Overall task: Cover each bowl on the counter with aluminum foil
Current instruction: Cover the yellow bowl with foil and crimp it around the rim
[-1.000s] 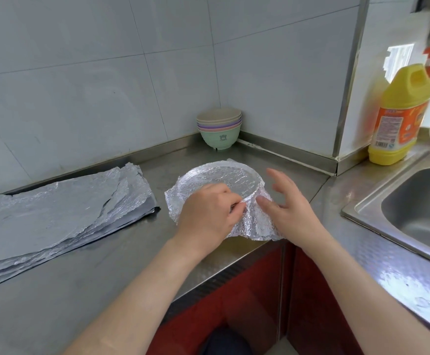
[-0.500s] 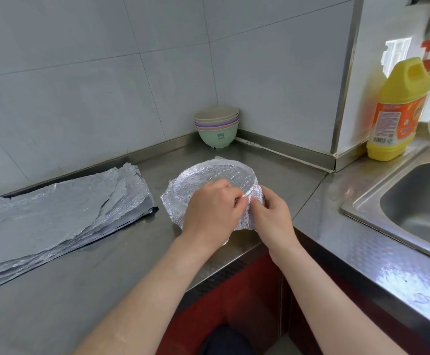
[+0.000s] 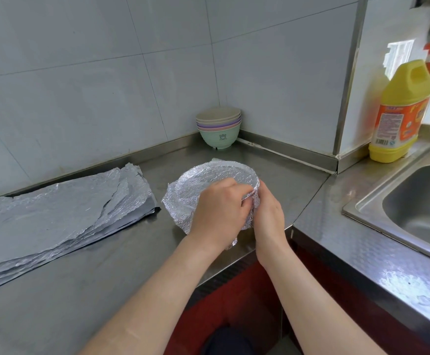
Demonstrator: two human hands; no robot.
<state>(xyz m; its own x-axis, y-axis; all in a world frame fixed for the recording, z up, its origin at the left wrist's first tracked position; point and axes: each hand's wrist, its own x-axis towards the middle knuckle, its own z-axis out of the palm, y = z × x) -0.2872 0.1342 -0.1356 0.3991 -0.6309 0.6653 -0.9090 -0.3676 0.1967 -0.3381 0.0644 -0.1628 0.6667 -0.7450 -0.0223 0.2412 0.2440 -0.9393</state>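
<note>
Foil-covered bowl [image 3: 210,181] upright, mouth up.
L hand [image 3: 217,213] & R hand [image 3: 269,216] both pinch foil [image 3: 180,203] at right rim, fingers curled.

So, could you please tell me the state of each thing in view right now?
Foil-wrapped bowl: upright, top covered.
Left hand: pinches its foil at the rim.
Right hand: grips its foil at the side.
Stacked bowls: nested in the corner, uncovered.
Foil sheets: piled flat, crinkled.
Detergent bottle: upright.
</note>
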